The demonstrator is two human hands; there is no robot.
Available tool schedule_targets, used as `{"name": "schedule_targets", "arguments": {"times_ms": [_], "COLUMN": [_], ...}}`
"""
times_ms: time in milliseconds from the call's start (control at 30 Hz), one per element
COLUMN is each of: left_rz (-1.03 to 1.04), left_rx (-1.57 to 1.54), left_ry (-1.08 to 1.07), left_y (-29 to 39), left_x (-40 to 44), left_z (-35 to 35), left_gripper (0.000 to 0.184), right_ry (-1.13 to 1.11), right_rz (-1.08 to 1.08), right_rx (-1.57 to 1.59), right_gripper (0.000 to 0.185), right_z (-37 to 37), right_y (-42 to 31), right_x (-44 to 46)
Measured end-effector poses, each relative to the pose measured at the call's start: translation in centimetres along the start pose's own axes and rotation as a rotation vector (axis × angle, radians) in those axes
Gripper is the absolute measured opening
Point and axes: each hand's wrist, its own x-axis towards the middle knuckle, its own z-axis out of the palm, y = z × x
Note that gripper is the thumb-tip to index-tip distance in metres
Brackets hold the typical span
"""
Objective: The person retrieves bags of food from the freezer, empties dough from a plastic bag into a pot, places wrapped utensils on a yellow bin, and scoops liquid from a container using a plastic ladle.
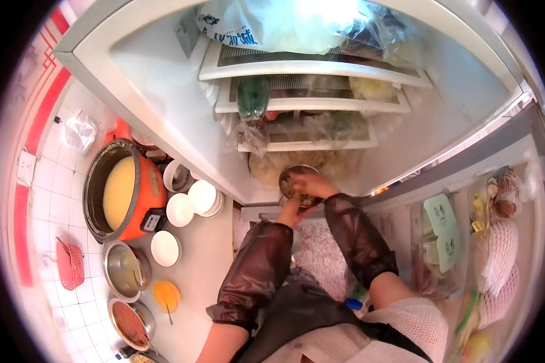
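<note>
I count two hands of my own, the left hand (291,213) and the right hand (318,184), with one bowl (301,170) between them. I wear two sleeves (257,264) and one apron (297,311). Before me is one fridge (157,66), where I make out three shelves (312,109); its bags (272,27) overlap too much for me to count. To my left I find one cooker (153,190), three basins (127,272), one yellow bowl (165,295), two single white bowls (165,248), one stack (203,198), one basket (71,269) and one socket (26,165).
</note>
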Motion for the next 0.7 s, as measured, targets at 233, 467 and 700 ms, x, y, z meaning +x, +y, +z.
{"name": "schedule_targets", "arguments": {"times_ms": [233, 467, 700], "left_rz": [-0.067, -0.032, -0.061], "left_rx": [-0.259, -0.207, -0.238], "left_ry": [0.074, -0.006, 0.095], "left_y": [-3.1, -3.0, -2.3], "left_x": [3.3, 3.0, 2.3], "left_z": [-5.8, -7.9, -5.5], "left_gripper": [0.036, 0.037, 0.038], "right_ry": [0.196, 0.179, 0.261], "right_rz": [0.41, 0.237, 0.33], "right_rx": [0.129, -0.025, 0.026], "right_gripper": [0.03, 0.034, 0.041], "right_z": [1.2, 5.8, 2.4], "right_y": [9.0, 8.7, 10.6], "right_x": [6.4, 14.2, 12.1]}}
